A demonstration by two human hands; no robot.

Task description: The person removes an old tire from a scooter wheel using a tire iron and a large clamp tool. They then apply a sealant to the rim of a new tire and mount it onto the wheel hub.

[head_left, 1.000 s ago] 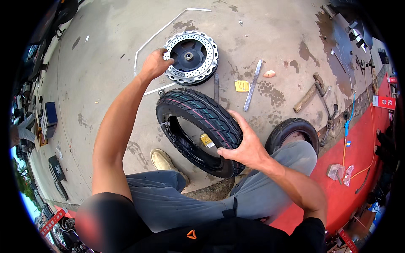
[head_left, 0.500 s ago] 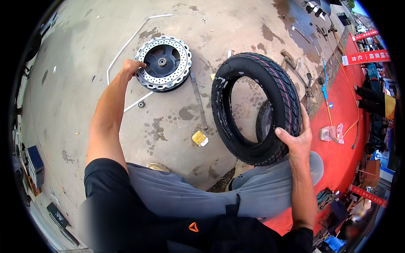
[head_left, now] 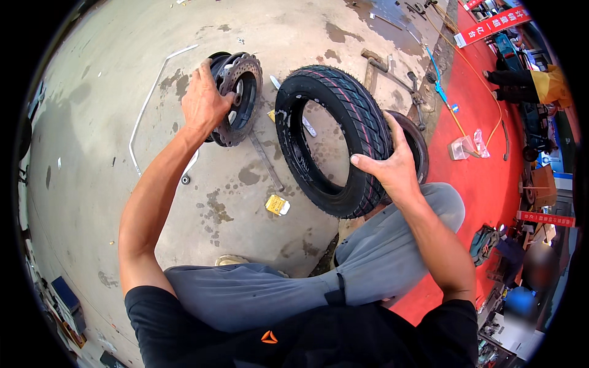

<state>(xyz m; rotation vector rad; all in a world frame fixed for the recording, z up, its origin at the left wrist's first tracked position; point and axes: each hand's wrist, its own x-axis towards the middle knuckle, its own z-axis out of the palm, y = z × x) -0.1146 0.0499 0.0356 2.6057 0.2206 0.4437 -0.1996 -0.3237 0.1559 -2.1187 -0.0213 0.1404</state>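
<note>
Off to the left, a black wheel rim (head_left: 250,70) with a drilled brake disc on its face stands tilted up on edge on the concrete. My left hand (head_left: 205,104) grips it, thumb by the hub and fingers over the rim's back side. A black tyre (head_left: 293,178) with a red line in its tread leans upright before my knees. Its right side is held by my right hand (head_left: 396,172), thumb on the sidewall and fingers over the tread. Tyre and rim are apart. A flat metal bar (head_left: 267,162) lies between them.
Another tyre (head_left: 419,144) sits partly hidden behind the held one. A small yellow box (head_left: 277,205), a bearing (head_left: 185,180) and a hammer (head_left: 373,60) lie around. On the red mat (head_left: 451,276) are a clear tub (head_left: 460,148) and a hose; a person (head_left: 546,86) stands beyond.
The rim has been tipped from lying flat to standing on edge, and my left hand has shifted over its top. My right hand still holds the tyre; the view has shifted.
</note>
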